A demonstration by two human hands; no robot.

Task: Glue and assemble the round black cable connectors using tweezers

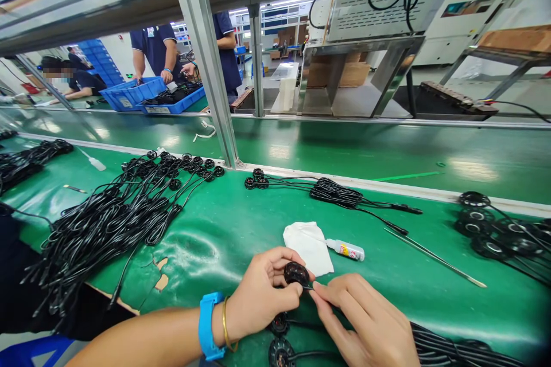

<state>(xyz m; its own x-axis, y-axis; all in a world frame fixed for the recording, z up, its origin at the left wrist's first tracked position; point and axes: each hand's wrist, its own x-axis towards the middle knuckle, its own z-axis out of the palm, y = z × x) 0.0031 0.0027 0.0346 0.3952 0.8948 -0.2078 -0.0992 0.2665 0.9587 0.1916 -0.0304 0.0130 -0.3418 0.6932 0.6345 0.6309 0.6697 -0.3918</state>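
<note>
My left hand [267, 284], with a blue band and a gold bangle at the wrist, is closed around a small round black cable head [297, 274]. Thumb and fingertips grip it by its edge. The fingers of my right hand [365, 318] pinch the thin black cable [308, 288] where it leaves that head. Just below my hands lie more round black heads [281, 352] with cables, partly hidden by my right hand. A white tissue [307, 246] and a small glue bottle [350, 251] with a clear nozzle lie right behind my hands.
Metal tweezers [434, 258] lie to the right. A large pile of black cables [112, 223] covers the left, a small bundle [336, 192] lies behind, and more heads [495, 229] sit far right. A metal post [206, 63] rises at the table's back. People stand near blue crates [133, 92].
</note>
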